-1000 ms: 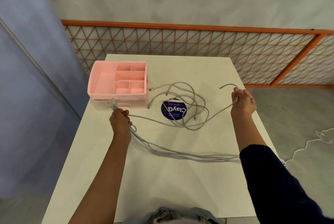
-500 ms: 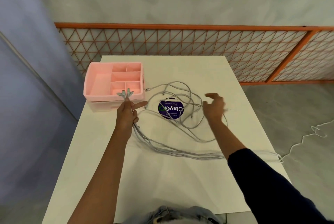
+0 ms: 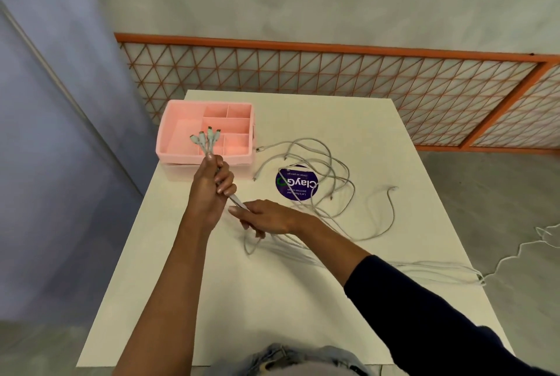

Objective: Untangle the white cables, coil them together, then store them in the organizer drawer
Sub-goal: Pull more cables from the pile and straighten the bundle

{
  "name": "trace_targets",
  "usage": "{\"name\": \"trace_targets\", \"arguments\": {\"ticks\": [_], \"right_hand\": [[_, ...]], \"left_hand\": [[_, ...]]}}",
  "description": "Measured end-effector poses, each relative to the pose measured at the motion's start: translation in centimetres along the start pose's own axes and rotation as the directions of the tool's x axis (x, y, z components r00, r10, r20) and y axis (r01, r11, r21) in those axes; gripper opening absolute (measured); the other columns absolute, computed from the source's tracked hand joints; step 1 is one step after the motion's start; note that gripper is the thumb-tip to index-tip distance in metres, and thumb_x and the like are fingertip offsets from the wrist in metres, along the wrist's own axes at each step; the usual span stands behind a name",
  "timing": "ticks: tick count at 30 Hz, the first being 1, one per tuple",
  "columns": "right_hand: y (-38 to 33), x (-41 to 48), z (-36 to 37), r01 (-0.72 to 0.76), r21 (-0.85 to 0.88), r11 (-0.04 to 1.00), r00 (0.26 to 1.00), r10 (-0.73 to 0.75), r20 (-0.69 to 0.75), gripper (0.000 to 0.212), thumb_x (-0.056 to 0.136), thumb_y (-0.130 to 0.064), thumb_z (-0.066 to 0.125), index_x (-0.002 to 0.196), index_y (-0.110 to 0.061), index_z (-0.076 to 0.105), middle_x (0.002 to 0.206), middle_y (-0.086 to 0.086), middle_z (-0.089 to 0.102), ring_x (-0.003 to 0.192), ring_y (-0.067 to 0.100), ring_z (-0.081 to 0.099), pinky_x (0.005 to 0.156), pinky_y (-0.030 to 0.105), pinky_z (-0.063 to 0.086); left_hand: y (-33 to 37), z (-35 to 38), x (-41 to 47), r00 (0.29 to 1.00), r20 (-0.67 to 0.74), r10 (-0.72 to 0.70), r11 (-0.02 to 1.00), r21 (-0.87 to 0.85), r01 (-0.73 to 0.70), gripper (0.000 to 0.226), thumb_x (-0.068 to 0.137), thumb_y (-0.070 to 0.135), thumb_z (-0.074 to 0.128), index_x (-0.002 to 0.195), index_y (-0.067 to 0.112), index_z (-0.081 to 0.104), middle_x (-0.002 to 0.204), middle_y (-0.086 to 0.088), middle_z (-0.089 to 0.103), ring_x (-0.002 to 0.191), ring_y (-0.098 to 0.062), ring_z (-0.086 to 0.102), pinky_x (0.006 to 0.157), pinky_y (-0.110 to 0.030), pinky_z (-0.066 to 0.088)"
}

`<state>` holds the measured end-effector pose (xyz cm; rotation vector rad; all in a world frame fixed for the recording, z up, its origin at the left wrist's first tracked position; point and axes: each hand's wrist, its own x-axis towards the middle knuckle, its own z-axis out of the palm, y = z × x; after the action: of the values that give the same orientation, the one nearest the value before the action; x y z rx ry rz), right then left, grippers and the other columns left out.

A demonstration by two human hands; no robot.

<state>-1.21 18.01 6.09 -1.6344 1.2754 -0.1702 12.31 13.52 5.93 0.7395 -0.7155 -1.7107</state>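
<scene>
My left hand grips a bundle of white cables just below their plug ends, which fan out in front of the pink organizer. My right hand is closed around the same bundle just below the left hand. The rest of the cables lie in loose loops across the white table and trail off its right edge. The organizer stands at the table's back left; its top compartments hold nothing and its drawer front is mostly hidden behind my left hand.
A round purple sticker lies on the table under the loops. An orange lattice fence runs behind the table. One more cable lies on the grey floor at the right.
My right hand let go of the far cable end and came left to take the bundle beside my left hand. My left hand rose, lifting the plug ends in front of the organizer.
</scene>
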Motion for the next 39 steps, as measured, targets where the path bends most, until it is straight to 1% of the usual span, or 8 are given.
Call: {"name": "trace_targets", "arguments": {"ticks": [7, 11, 15, 18, 22, 26, 34, 39], "right_hand": [[2.0, -1.0, 2.1, 0.049, 0.078, 0.996, 0.979, -0.033, -0.201, 0.054, 0.095, -0.064, 0.025, 0.067, -0.019, 0.035, 0.063, -0.005, 0.040, 0.060, 0.014, 0.035, 0.066, 0.029, 0.033], [3.1, -1.2, 2.6, -0.021, 0.145, 0.989, 0.980, 0.049, -0.193, 0.053, 0.091, -0.070, 0.025, 0.066, -0.027, 0.043, 0.067, -0.008, 0.047, 0.064, 0.012, 0.042, 0.076, 0.029, 0.039], [3.8, -1.3, 2.8, -0.013, 0.141, 0.990, 0.984, 0.038, -0.173, 0.056, 0.093, -0.066, 0.027, 0.123, -0.031, 0.059, 0.118, 0.004, 0.063, 0.109, 0.019, 0.055, 0.102, 0.032, 0.038], [4.3, -1.3, 3.1, -0.002, 0.124, 0.992, 0.984, 0.024, -0.177, 0.063, 0.093, -0.067, 0.027, 0.131, -0.024, 0.054, 0.130, 0.008, 0.059, 0.120, 0.022, 0.052, 0.105, 0.032, 0.036], [4.3, -1.4, 3.1, 0.017, 0.078, 0.997, 0.982, -0.002, -0.190, 0.067, 0.092, -0.068, 0.026, 0.108, -0.014, 0.061, 0.102, 0.005, 0.067, 0.097, 0.022, 0.058, 0.096, 0.034, 0.041], [4.6, -1.8, 2.6, 0.028, -0.058, 0.998, 0.974, -0.040, -0.223, 0.055, 0.096, -0.059, 0.028, 0.073, -0.013, 0.045, 0.062, -0.001, 0.046, 0.064, 0.016, 0.045, 0.069, 0.029, 0.039], [9.1, -4.1, 0.2, -0.247, 0.083, 0.965, 0.946, 0.259, -0.194, 0.070, 0.087, -0.074, 0.014, 0.056, -0.019, 0.042, 0.054, -0.001, 0.047, 0.049, 0.014, 0.042, 0.065, 0.027, 0.040], [15.4, -7.7, -1.9, -0.423, 0.047, 0.905, 0.835, 0.409, -0.368, 0.066, 0.096, -0.061, 0.023, 0.058, -0.016, 0.051, 0.066, 0.002, 0.056, 0.072, 0.023, 0.055, 0.082, 0.032, 0.040]], "left_hand": [[-0.1, -0.5, -0.4, 0.995, -0.095, 0.014, 0.999, -0.048, -0.018, 0.038, 0.104, 0.034, 0.029, 0.074, 0.015, 0.042, 0.048, 0.009, 0.028, 0.037, -0.002, 0.022, 0.036, -0.014, 0.022], [-0.4, -0.8, -0.5, 0.986, -0.167, -0.009, 0.996, -0.089, -0.006, 0.036, 0.105, 0.032, 0.029, 0.076, 0.018, 0.044, 0.047, 0.009, 0.027, 0.035, -0.002, 0.021, 0.035, -0.014, 0.019], [-0.5, -0.8, -0.6, 0.983, -0.185, -0.016, 0.994, -0.107, -0.004, 0.035, 0.105, 0.034, 0.028, 0.081, 0.019, 0.048, 0.046, 0.010, 0.028, 0.035, -0.002, 0.022, 0.036, -0.015, 0.020], [0.1, -0.8, -0.4, 0.975, -0.221, 0.006, 0.996, -0.086, -0.026, 0.036, 0.105, 0.036, 0.029, 0.077, 0.020, 0.044, 0.048, 0.010, 0.028, 0.037, -0.003, 0.024, 0.037, -0.015, 0.023], [0.2, -0.6, -0.4, 0.956, -0.290, 0.044, 0.998, -0.024, -0.053, 0.035, 0.105, 0.031, 0.030, 0.073, 0.019, 0.037, 0.049, 0.010, 0.029, 0.038, -0.003, 0.023, 0.036, -0.015, 0.022], [0.6, -0.7, -0.5, 0.931, -0.350, 0.105, 0.994, 0.057, -0.091, 0.034, 0.105, 0.031, 0.031, 0.073, 0.020, 0.036, 0.049, 0.011, 0.029, 0.039, -0.003, 0.022, 0.036, -0.015, 0.019], [3.0, -2.5, 0.2, 0.906, -0.385, 0.177, 0.984, 0.055, -0.169, 0.035, 0.105, 0.029, 0.031, 0.071, 0.022, 0.035, 0.048, 0.013, 0.029, 0.039, -0.002, 0.022, 0.036, -0.015, 0.016], [4.2, -4.4, 0.2, 0.866, -0.455, 0.207, 0.978, 0.077, -0.193, 0.034, 0.105, 0.027, 0.032, 0.071, 0.023, 0.034, 0.049, 0.012, 0.027, 0.040, -0.003, 0.021, 0.037, -0.016, 0.016]]}}
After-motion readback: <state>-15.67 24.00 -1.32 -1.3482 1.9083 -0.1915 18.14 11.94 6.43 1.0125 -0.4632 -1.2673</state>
